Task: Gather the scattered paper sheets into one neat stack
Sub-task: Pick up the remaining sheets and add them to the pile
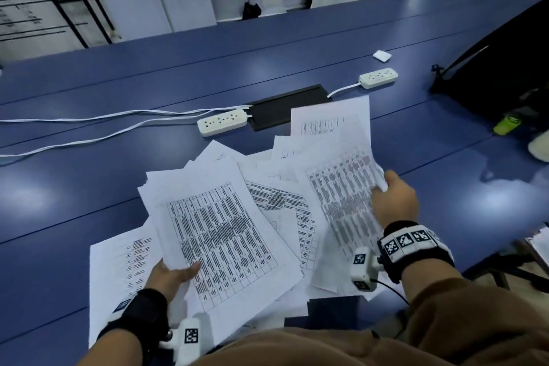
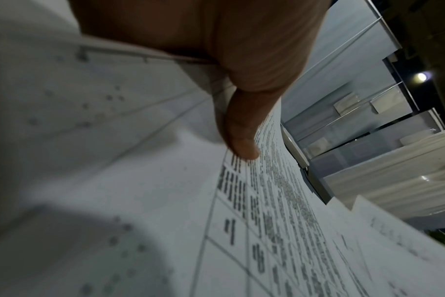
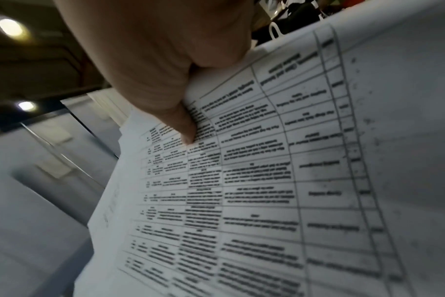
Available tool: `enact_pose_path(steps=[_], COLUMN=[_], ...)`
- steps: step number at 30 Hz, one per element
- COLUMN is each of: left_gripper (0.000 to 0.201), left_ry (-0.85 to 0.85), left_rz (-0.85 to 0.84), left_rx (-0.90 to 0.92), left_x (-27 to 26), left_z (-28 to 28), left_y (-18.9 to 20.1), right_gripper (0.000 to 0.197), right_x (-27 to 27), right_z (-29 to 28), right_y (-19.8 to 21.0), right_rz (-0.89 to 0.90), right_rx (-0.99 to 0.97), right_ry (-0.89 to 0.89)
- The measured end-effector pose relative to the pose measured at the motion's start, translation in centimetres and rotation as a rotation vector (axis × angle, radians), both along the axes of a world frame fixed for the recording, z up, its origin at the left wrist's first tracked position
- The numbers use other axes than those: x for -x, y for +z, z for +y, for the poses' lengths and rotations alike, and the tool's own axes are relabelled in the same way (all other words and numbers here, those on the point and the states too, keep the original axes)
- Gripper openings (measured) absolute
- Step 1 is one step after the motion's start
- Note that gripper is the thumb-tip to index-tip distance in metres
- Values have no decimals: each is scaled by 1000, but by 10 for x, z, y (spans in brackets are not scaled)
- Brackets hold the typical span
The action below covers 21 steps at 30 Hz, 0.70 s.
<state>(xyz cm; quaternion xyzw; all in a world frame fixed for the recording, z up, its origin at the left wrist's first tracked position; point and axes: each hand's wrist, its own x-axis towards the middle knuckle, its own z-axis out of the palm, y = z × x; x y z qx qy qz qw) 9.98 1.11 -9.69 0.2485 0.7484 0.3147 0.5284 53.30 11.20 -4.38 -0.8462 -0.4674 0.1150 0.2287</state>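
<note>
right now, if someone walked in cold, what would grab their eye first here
A loose fan of printed paper sheets sprawls over the near side of the blue table. The left hand grips a bundle with a table printed on top, and the right hand pinches another sheet lifted at the right. Behind them lie two white power strips and a black panel.

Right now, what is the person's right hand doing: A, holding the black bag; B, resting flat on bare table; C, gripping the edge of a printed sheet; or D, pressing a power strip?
C: the right hand pinches the printed sheet at its edge, with the thumb on the table print.
</note>
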Motion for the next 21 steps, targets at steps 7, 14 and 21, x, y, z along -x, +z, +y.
enact_pose_path(steps=[7, 14, 21], left_gripper=[85, 108, 113], left_ry=[19, 26, -112], left_rz=[-40, -49, -5], left_rx=[-30, -166, -370], left_x=[-4, -3, 5], left_z=[-2, -6, -5], left_y=[7, -1, 5], right_gripper=[17, 25, 29], right_x=[6, 47, 82], right_z=[12, 15, 15], right_y=[77, 163, 172], right_rz=[141, 594, 1037], right_rx=[-266, -667, -671], right_ry=[63, 217, 325])
